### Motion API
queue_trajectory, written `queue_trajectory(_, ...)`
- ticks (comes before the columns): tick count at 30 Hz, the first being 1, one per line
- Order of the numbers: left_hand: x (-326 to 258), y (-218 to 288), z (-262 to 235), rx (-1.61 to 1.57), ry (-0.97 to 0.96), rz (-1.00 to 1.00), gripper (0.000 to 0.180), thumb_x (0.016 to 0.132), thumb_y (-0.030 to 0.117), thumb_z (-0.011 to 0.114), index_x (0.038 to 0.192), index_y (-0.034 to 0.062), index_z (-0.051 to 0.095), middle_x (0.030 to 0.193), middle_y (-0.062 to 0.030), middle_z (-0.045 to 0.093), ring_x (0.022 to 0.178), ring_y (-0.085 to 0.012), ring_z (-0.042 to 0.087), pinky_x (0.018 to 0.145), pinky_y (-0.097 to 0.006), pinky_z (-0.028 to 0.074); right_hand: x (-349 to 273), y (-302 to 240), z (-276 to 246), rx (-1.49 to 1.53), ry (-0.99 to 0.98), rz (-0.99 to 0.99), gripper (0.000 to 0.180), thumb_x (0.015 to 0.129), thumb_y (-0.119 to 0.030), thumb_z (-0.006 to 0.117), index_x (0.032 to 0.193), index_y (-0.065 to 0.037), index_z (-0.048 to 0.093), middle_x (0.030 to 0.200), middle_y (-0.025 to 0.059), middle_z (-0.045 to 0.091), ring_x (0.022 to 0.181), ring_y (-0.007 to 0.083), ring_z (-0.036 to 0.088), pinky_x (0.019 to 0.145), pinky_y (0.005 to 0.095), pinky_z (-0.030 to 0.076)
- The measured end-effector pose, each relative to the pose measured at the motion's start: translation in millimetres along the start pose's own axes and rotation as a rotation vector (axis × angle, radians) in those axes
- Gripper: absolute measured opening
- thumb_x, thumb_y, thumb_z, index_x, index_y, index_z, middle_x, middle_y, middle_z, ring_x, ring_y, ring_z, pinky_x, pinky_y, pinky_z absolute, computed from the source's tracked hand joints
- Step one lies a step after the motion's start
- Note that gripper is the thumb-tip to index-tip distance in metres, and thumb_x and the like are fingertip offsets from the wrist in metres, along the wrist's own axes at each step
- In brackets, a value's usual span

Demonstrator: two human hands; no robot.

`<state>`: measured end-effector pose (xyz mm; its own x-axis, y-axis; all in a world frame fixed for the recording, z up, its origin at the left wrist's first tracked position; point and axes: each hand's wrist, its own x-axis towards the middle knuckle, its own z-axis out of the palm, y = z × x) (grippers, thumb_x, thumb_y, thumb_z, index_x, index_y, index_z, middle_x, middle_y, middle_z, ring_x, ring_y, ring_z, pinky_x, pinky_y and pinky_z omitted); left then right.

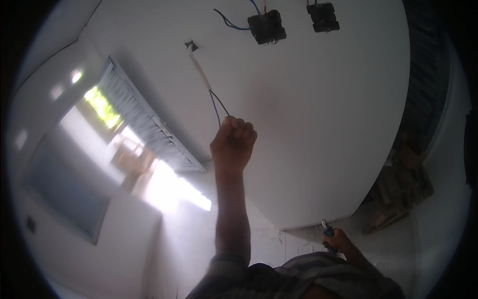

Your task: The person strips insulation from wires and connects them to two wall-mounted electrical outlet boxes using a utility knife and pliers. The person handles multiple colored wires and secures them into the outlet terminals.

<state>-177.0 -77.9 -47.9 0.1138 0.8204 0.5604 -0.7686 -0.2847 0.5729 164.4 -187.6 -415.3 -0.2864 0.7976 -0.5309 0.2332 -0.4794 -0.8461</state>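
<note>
My left hand (233, 143) is raised in front of the white wall, its fingers closed on the ends of a cable. The cable (201, 72) has a white sheath and comes out of a small square hole (191, 46) in the wall. Below the sheath it splits into a blue wire (215, 107) and a dark wire (220, 102), both running down to my fist. Low at my right side, my right hand (336, 240) grips a pair of pliers (327, 231) with dark bluish handles, jaws pointing up. My fingers hide the wire tips.
Two black electrical boxes (268, 27) (324, 18) sit in the wall above; loose blue wires (231, 24) hang from the left one. A louvred shutter (149, 119) stands at the left beside a bright opening. Wooden pieces (401, 192) are piled at the lower right.
</note>
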Motion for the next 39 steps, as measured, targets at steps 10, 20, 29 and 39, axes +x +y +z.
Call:
queue_trajectory(10, -56, 51, -6, 0.693, 0.577, 0.16, 0.027, 0.105, 0.028, 0.062, 0.094, 0.0032, 0.066, 0.076, -0.0037, 0.059, 0.069, -0.0139, 0.054, 0.064, -0.029, 0.045, 15, -1, 18, -0.02, -0.171, 0.085, 0.025, 0.09, -0.012, 0.073, 0.103, 0.008, 0.068, 0.088, 0.0179, 0.076, 0.065, 0.0217, 0.073, 0.059, 0.0348, 0.058)
queue_trajectory(20, -34, 58, 67, 1.879, 0.519, 0.64, 0.034, 0.097, 0.033, 0.075, 0.101, -0.001, 0.072, 0.088, -0.0119, 0.074, 0.081, -0.0191, 0.07, 0.078, -0.032, 0.054, 12, 1, 18, -0.187, -0.163, 0.009, 0.027, 0.092, -0.016, 0.072, 0.107, 0.006, 0.068, 0.086, 0.0154, 0.075, 0.066, 0.0206, 0.073, 0.061, 0.0357, 0.058)
queue_trajectory(29, -1, 88, 16, 2.049, 0.351, 0.447, 0.03, 0.097, 0.01, 0.066, 0.126, 0.0016, 0.068, 0.106, -0.0121, 0.077, 0.094, -0.0202, 0.073, 0.083, -0.033, 0.059, 43, 45, 32, -0.16, -0.148, -0.064, 0.022, 0.087, -0.019, 0.072, 0.097, 0.0, 0.071, 0.076, 0.0113, 0.073, 0.061, 0.0179, 0.07, 0.059, 0.0341, 0.057)
queue_trajectory(39, 24, 149, -54, 1.596, 0.168, 0.167, 0.039, 0.109, 0.018, 0.05, 0.144, 0.0006, 0.056, 0.115, -0.0105, 0.069, 0.099, -0.0179, 0.065, 0.092, -0.036, 0.055, 1, 6, 51, -0.094, 0.084, 0.04, 0.022, 0.088, -0.017, 0.073, 0.089, 0.005, 0.068, 0.07, 0.0117, 0.07, 0.057, 0.0187, 0.068, 0.054, 0.0355, 0.053)
